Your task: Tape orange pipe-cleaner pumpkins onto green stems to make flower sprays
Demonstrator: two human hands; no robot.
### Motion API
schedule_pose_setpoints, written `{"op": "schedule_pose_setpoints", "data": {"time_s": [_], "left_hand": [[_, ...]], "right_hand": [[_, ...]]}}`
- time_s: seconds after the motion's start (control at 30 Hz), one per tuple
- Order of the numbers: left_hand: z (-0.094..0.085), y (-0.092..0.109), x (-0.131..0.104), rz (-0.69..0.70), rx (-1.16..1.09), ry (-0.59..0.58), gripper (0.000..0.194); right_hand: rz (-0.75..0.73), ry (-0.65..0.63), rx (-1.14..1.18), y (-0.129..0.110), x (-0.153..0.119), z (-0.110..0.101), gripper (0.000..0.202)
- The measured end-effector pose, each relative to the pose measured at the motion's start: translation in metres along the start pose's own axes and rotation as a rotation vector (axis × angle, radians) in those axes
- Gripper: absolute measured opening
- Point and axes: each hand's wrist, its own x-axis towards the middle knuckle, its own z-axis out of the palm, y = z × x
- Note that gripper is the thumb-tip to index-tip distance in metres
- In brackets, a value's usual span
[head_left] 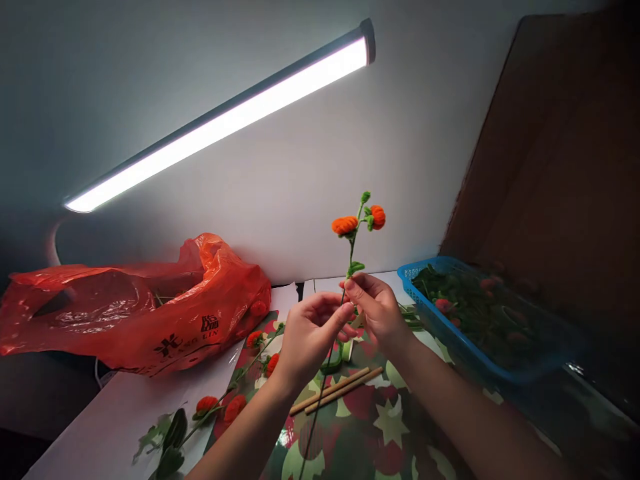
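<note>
An artificial flower stem with orange blooms [345, 226] and small green leaves stands upright between my hands, its thin dark stem running down toward the bottom of the view. My right hand [383, 313] pinches the stem just below a green leaf. Slightly lower, my left hand [313, 333] has its thumb and fingers closed around the stem. Behind my hands lies a roll of green tape [346, 351], partly hidden. Two thin brown sticks [345, 390] rest on the patterned mat [345, 447] below my hands.
A red plastic bag [200, 327] sits at the left. Orange flowers on stems [235, 408] lie left of my left arm. At the right is a blue basket [453, 333] of greenery and red flowers. A lit lamp [225, 123] hangs above.
</note>
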Motion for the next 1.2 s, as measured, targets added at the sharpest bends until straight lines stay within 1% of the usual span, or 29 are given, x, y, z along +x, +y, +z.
{"op": "schedule_pose_setpoints", "data": {"time_s": [0.07,0.1,0.17,0.23,0.3,0.4,0.47,0.5,0.57,0.6,0.67,0.77,0.83,0.9,0.97,1.0,1.07,1.13,1.2], "left_hand": [[0.001,0.003,-0.003,0.104,0.176,0.117,0.017],[0.002,0.005,-0.005,0.121,0.206,0.142,0.017],[0.004,0.007,-0.007,0.080,0.155,0.127,0.019],[0.006,0.008,-0.007,-0.034,-0.024,0.032,0.020],[0.007,0.007,-0.006,-0.158,-0.265,-0.103,0.022],[0.004,-0.002,-0.005,-0.309,-0.581,-0.277,0.026],[0.001,-0.011,-0.003,-0.364,-0.695,-0.350,0.025],[-0.001,-0.015,-0.002,-0.375,-0.721,-0.374,0.025],[-0.004,-0.021,0.002,-0.366,-0.697,-0.385,0.026],[-0.005,-0.022,0.004,-0.347,-0.636,-0.364,0.028],[-0.004,-0.021,0.008,-0.277,-0.418,-0.266,0.028],[-0.003,-0.012,0.009,-0.106,-0.035,-0.024,0.026],[-0.003,-0.006,0.007,0.075,0.134,0.155,0.028],[-0.006,0.000,0.005,0.262,0.230,0.270,0.034],[-0.010,0.005,0.005,0.399,0.294,0.300,0.037],[-0.013,0.007,0.006,0.441,0.318,0.288,0.034],[-0.018,0.008,0.007,0.484,0.332,0.268,0.020],[-0.021,0.007,0.010,0.444,0.261,0.248,0.010],[-0.022,0.004,0.012,0.361,0.119,0.219,0.008]], "right_hand": [[-0.094,0.072,-0.069,-0.001,0.001,-0.001,0.018],[-0.118,0.089,-0.089,-0.001,0.002,-0.001,0.018],[-0.125,0.091,-0.096,-0.001,0.001,0.000,0.017],[-0.090,0.065,-0.060,-0.001,0.000,0.001,0.017],[-0.036,0.019,0.003,-0.002,-0.002,0.002,0.019],[0.092,-0.111,0.100,-0.004,-0.005,0.005,0.026],[0.177,-0.201,0.161,-0.003,-0.006,0.005,0.028],[0.206,-0.226,0.183,-0.002,-0.007,0.005,0.028],[0.238,-0.223,0.190,0.000,-0.005,0.003,0.027],[0.243,-0.201,0.167,0.001,-0.004,0.002,0.027],[0.212,-0.120,0.080,0.002,0.000,-0.002,0.024],[0.070,-0.018,-0.089,-0.002,0.006,-0.006,0.017],[0.007,-0.025,-0.179,-0.007,0.006,-0.006,0.014],[0.020,-0.076,-0.233,-0.010,0.005,-0.005,0.015],[0.079,-0.150,-0.249,-0.012,0.001,-0.002,0.016],[0.112,-0.193,-0.245,-0.011,0.000,-0.001,0.016],[0.163,-0.261,-0.213,-0.009,-0.002,0.000,0.016],[0.201,-0.294,-0.142,-0.006,-0.003,0.001,0.016],[0.241,-0.298,-0.038,-0.004,-0.003,0.001,0.014]]}}
